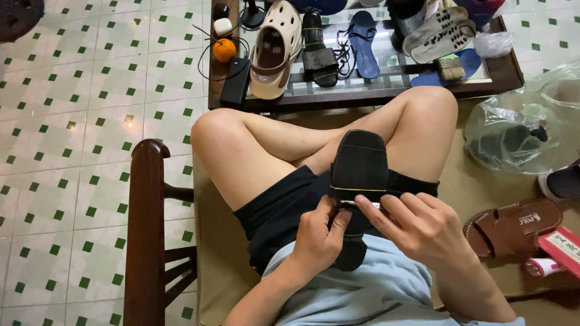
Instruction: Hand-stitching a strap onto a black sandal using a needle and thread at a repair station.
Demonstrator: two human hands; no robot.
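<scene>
I have both hands close in over my lap, and between them is a black sandal (359, 175), sole side up, its square toe pointing away from me and its heel end down toward my shirt. My left hand (320, 236) is closed around the narrow waist of the sandal, thumb on top and fingers wrapped under, which I judge is what keeps it from twisting. My right hand (420, 226) comes in from the other side with its fingers pinched together on a thin pale strip (356, 189) that crosses the sole just beyond my left thumb; I cannot tell whether that strip is a strap edge, tape or a glue line. Holding the sandal up off my crossed legs seems to give both hands room to work around its edge.

Just right of my right hand, on the tan cushioned seat (477, 187), lies a brown sandal (513, 226), with a red box (562, 247) beside it and a small pink tube (544, 267) below that. Further right and beyond is a crumpled clear plastic bag (519, 133). To the left of my left hand stands the dark wooden armrest (148, 229).

Well beyond both hands is the glass-topped bench (386, 78), crowded with a beige clog (275, 48), a black strappy sandal (317, 51), a blue insole (362, 42), a grey sole (438, 33), a brush (452, 67), an orange (224, 50) and a black power adapter (235, 81).
</scene>
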